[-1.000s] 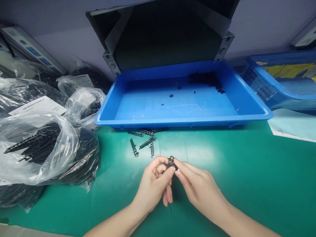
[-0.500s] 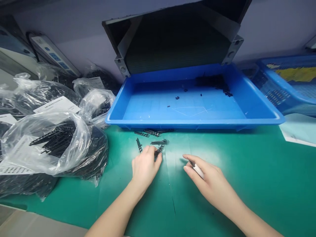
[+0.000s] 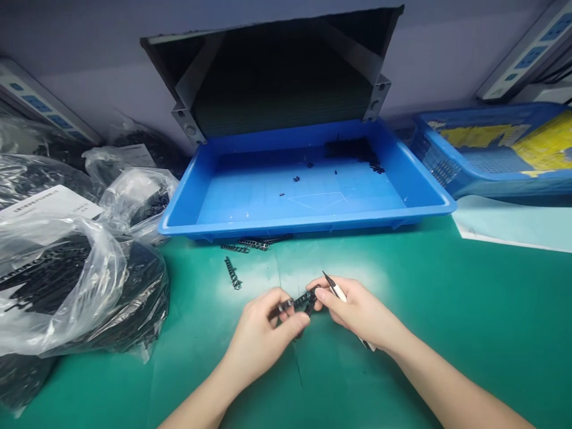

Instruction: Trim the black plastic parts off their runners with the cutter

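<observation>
Black toothed plastic strips are held between my two hands, a little above the green tabletop. My left hand is closed on them, its thumb and fingers pinching from the left. At the right end, the thumb and forefinger of my right hand also pinch the strips. A slim tool with a white handle and a dark pointed tip is tucked in that same hand, tip upward; its exact kind does not show. One loose strip lies beyond my left hand, and several more strips rest against the blue tray.
The shallow blue tray stands ahead, with black pieces inside, beneath a dark bracketed shelf. Clear bags of black parts crowd the left. A blue basket and pale paper are at the right.
My left hand has picked up strips from the table and brought them nearer to me. My right hand has come in to pinch them too. The camera view has shifted right.
</observation>
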`<state>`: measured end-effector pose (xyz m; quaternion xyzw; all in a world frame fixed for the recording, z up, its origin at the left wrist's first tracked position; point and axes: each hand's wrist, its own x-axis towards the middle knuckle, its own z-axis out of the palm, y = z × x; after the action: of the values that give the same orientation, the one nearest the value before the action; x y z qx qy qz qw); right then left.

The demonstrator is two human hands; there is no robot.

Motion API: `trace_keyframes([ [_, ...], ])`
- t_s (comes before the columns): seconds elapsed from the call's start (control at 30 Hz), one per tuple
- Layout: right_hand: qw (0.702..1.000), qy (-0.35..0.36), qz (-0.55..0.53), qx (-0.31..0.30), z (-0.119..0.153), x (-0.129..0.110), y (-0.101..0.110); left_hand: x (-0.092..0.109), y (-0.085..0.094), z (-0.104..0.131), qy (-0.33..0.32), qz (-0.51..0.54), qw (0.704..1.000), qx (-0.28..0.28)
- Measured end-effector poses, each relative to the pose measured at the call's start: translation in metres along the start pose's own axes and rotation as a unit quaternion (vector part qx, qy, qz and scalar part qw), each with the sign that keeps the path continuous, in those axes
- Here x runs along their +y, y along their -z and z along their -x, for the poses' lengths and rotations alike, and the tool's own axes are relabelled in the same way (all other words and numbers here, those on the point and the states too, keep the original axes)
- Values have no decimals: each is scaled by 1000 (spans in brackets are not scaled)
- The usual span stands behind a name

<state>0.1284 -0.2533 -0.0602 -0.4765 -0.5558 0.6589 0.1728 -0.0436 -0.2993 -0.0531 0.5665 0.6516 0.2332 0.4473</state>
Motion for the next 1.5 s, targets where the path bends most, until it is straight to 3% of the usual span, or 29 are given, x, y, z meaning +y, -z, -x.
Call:
trace_keyframes([
  [0.1, 999, -4, -4, -33, 1, -3, -1, -1, 5, -3, 7, 10, 999, 41],
  [0.2, 999, 2, 13, -51, 1, -4, -3, -2, 2, -5, 8, 26, 999, -19],
  [0.43, 978, 75, 184, 63, 4, 6, -1, -4, 2, -7, 20, 71, 997, -15],
  [0.63, 950, 160, 266, 16, 12, 4, -6, -7, 3, -6, 33, 183, 981, -46],
  [0.87, 917, 218, 331, 43, 10, 10, -10, -6, 0, -4, 25, 191, 980, -53],
  [1.23, 903, 231, 356, 71, 11, 11, -13, -6, -2, -4, 21, 197, 978, -60],
  [1.5, 906, 223, 354, 55, 12, 12, -13, -7, -7, -5, 12, 186, 981, -49],
])
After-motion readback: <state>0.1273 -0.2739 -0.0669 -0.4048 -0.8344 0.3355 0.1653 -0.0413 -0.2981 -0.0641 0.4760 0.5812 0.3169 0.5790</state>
